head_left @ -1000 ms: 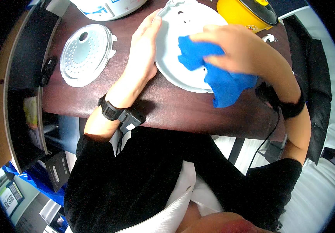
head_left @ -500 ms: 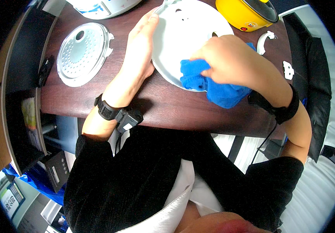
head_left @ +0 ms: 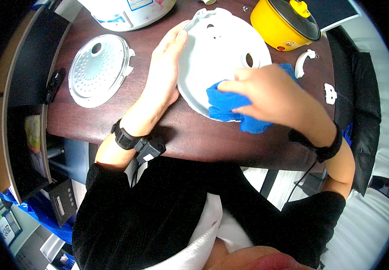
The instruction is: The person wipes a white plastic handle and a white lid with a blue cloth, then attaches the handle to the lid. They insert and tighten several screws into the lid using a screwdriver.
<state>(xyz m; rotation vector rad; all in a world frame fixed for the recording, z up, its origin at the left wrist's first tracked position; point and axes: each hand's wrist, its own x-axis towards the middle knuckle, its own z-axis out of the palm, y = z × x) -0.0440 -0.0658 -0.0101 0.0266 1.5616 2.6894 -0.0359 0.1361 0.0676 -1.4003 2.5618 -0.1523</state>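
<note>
Now the right hand [head_left: 271, 92], clamped on a bunched blue cloth [head_left: 230, 108], has slid from the round white plastic lid's [head_left: 221, 54] near rim back onto its face; wiping looks mid-way. Left hand [head_left: 165, 67] lies flat, fingers together, bracing the lid's left edge. Perforated round metal plate [head_left: 97, 69] sits left of the lid, yellow pot [head_left: 286, 22] crowds its right; dark wooden surface [head_left: 113, 121] is open nearer the body.

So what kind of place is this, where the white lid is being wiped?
Probably a home desk or a small workbench rather than a kitchen counter. A dark wooden table holds cooker parts: a white round lid, a perforated metal inner lid and a small yellow pot, with shelving at the left.
</note>
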